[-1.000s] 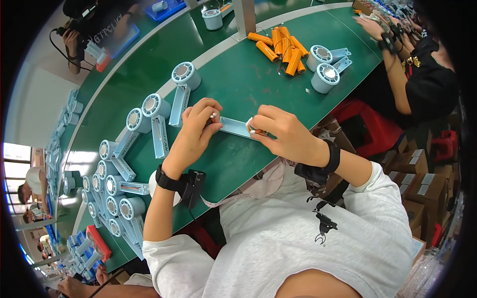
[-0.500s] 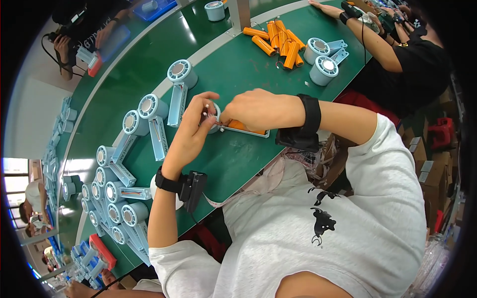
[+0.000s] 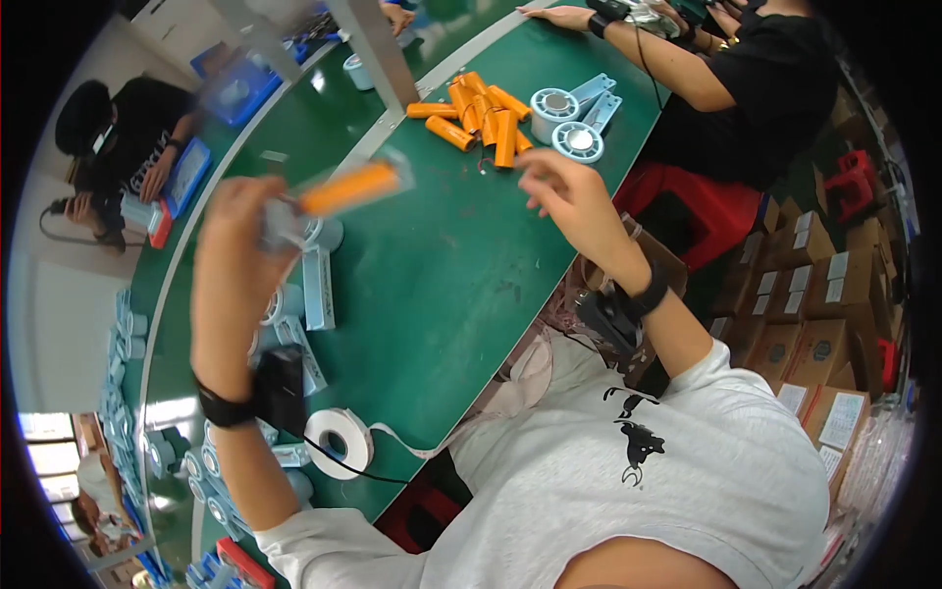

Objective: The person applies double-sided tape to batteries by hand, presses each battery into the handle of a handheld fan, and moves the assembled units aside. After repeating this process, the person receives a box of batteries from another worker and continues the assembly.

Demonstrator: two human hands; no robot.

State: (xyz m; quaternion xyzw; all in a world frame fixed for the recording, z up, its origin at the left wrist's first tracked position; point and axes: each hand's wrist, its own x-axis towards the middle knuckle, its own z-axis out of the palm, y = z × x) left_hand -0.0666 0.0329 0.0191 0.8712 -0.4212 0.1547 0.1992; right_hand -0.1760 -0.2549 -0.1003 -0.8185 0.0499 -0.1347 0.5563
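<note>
Raised over the left part of the green table (image 3: pixel 432 294), my left hand (image 3: pixel 235 226) is closed around a motion-blurred light-blue fan body (image 3: pixel 283 226). An orange battery (image 3: pixel 351 188) lies along the fan's handle, which points right. My right hand (image 3: pixel 569 191) hangs in the air with loosely bent fingers apart, holding nothing. It is nearest to a pile of orange batteries (image 3: pixel 505 137) with thin wires. Two light-blue fan bodies (image 3: pixel 555 103) rest beside that pile. More fan bodies (image 3: pixel 319 285) lie below and beyond my left hand, partly hidden by my arm.
A white tape roll (image 3: pixel 360 442) lies by my left forearm, its strip trailing to the table edge. A metal post (image 3: pixel 371 54) rises at the back. Co-workers sit across (image 3: pixel 108 123) and at right (image 3: pixel 756 69). Cardboard boxes (image 3: pixel 800 344) and a red stool (image 3: pixel 721 221) stand right.
Both hands were together at the fan over the table. My left hand has lifted it up and left; my right hand has let go and moved right toward the batteries. The view has shifted.
</note>
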